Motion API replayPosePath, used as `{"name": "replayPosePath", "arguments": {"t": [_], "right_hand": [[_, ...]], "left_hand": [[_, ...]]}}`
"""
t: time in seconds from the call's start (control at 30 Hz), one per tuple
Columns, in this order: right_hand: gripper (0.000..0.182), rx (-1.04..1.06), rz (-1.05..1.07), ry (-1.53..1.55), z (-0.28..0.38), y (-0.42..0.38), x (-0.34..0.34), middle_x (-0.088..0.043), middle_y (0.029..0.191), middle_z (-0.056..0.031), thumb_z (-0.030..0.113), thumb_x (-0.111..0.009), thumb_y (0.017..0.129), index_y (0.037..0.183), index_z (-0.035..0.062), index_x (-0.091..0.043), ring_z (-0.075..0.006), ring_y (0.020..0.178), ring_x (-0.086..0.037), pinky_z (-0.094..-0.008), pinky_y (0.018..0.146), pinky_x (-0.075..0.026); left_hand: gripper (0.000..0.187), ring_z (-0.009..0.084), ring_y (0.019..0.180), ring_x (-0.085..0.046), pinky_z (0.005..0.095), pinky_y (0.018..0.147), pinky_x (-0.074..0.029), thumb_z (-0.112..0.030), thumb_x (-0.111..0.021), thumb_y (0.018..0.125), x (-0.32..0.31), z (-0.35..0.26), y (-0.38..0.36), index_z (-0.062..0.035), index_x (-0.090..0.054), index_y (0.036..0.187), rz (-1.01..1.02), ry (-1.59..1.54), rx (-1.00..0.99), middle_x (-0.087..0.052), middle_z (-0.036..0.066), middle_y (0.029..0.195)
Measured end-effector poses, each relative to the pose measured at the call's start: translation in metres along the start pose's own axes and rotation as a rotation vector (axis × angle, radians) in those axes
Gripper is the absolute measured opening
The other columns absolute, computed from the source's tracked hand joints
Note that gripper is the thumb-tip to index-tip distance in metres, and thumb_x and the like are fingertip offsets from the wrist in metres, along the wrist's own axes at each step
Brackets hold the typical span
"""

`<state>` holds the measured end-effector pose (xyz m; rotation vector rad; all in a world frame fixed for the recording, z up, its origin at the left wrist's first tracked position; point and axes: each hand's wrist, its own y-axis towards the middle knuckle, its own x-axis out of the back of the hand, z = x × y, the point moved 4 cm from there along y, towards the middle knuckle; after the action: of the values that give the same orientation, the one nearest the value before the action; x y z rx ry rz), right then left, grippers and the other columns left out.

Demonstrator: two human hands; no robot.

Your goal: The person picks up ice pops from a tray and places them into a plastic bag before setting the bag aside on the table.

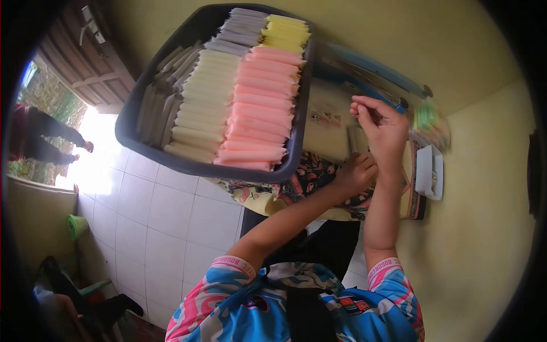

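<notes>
My left hand [359,172] is low over the patterned cloth [319,174], its fingers curled together. A small greyish packet [356,138] lies just beyond these fingers; whether they grip its end is hard to tell. My right hand [383,124] is raised higher, right of the packet, with fingers bent in toward the thumb; anything between them is too small to make out. To the left, a dark tub [212,171] holds rows of filled tube packets: pink [259,108], pale cream [208,94], yellow [285,33], lilac [242,27] and greyish [156,114].
A white plastic box [429,172] sits at the right by the wall. Behind my hands are a long blue device [370,71] and a clear bag [428,122] with coloured contents. At far left, a person [43,137] is by the doorway. A green bin [76,227] stands below.
</notes>
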<state>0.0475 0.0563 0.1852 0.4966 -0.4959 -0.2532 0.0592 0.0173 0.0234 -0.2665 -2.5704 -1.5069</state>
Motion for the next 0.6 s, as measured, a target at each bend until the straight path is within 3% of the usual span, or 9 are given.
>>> {"name": "replayPosePath", "arguments": {"t": [0.1, 0.2, 0.27, 0.4, 0.5, 0.53, 0.6], "right_hand": [[0.016, 0.043, 0.059, -0.149, -0.017, -0.01, -0.006, -0.072, 0.077, -0.0088, -0.009, -0.064, 0.081, 0.091, -0.0006, -0.074, -0.0121, 0.071, -0.07, -0.0238, 0.068, -0.054], [0.017, 0.099, 0.17, -0.275, -0.026, -0.028, -0.018, -0.071, 0.076, -0.0107, -0.01, -0.063, 0.074, 0.081, 0.0015, -0.073, -0.0171, 0.067, -0.07, -0.0268, 0.063, -0.053], [0.014, 0.083, 0.182, -0.239, -0.032, -0.034, -0.024, -0.072, 0.077, -0.0096, -0.009, -0.063, 0.079, 0.084, -0.0009, -0.073, -0.0145, 0.071, -0.07, -0.0249, 0.065, -0.053], [0.006, 0.1, 0.115, -0.208, -0.023, -0.032, -0.026, -0.072, 0.076, -0.0084, -0.005, -0.069, 0.082, 0.086, -0.0023, -0.073, -0.0114, 0.072, -0.069, -0.0234, 0.065, -0.053], [0.012, -0.049, 0.05, -0.205, -0.02, -0.029, -0.019, -0.073, 0.075, -0.0082, 0.001, -0.077, 0.078, 0.09, 0.001, -0.074, -0.0171, 0.067, -0.071, -0.0259, 0.064, -0.054], [0.018, 0.033, 0.057, -0.248, 0.0, -0.027, -0.02, -0.074, 0.083, -0.0079, 0.003, -0.082, 0.073, 0.089, 0.0015, -0.073, -0.0192, 0.075, -0.072, -0.0281, 0.066, -0.055], [0.018, 0.2, 0.21, -0.196, 0.032, -0.023, -0.035, -0.073, 0.088, -0.0079, 0.003, -0.081, 0.073, 0.089, 0.0019, -0.072, -0.0227, 0.081, -0.071, -0.0313, 0.071, -0.056]], "left_hand": [[0.03, 0.0338, 0.105, -0.059, 0.0458, 0.09, -0.045, -0.016, -0.069, 0.075, -0.015, 0.014, -0.01, -0.0018, -0.064, 0.101, 0.153, -0.226, 0.208, -0.063, 0.013, 0.105], [0.042, 0.0376, 0.111, -0.058, 0.0452, 0.095, -0.044, -0.024, -0.069, 0.082, 0.014, 0.002, 0.005, -0.0001, -0.057, 0.115, 0.28, -0.529, 0.606, -0.061, 0.017, 0.113], [0.045, 0.0377, 0.112, -0.057, 0.0448, 0.096, -0.044, -0.026, -0.069, 0.083, 0.019, 0.001, 0.007, 0.0002, -0.055, 0.117, 0.323, -0.592, 0.7, -0.06, 0.017, 0.115], [0.05, 0.038, 0.113, -0.057, 0.0439, 0.097, -0.043, -0.03, -0.068, 0.084, 0.008, 0.006, 0.0, 0.0007, -0.051, 0.121, 0.366, -0.631, 0.72, -0.058, 0.018, 0.119], [0.054, 0.0381, 0.114, -0.056, 0.0432, 0.098, -0.043, -0.032, -0.067, 0.086, 0.008, 0.009, -0.001, 0.001, -0.048, 0.124, 0.322, -0.588, 0.652, -0.057, 0.019, 0.122], [0.048, 0.0355, 0.11, -0.056, 0.0423, 0.095, -0.043, -0.03, -0.067, 0.084, 0.008, 0.012, -0.004, -0.0004, -0.05, 0.117, 0.276, -0.529, 0.566, -0.056, 0.017, 0.117], [0.035, 0.0303, 0.102, -0.055, 0.0404, 0.089, -0.043, -0.027, -0.067, 0.082, 0.003, 0.022, -0.014, -0.0033, -0.053, 0.104, 0.184, -0.408, 0.394, -0.056, 0.013, 0.106]]}}
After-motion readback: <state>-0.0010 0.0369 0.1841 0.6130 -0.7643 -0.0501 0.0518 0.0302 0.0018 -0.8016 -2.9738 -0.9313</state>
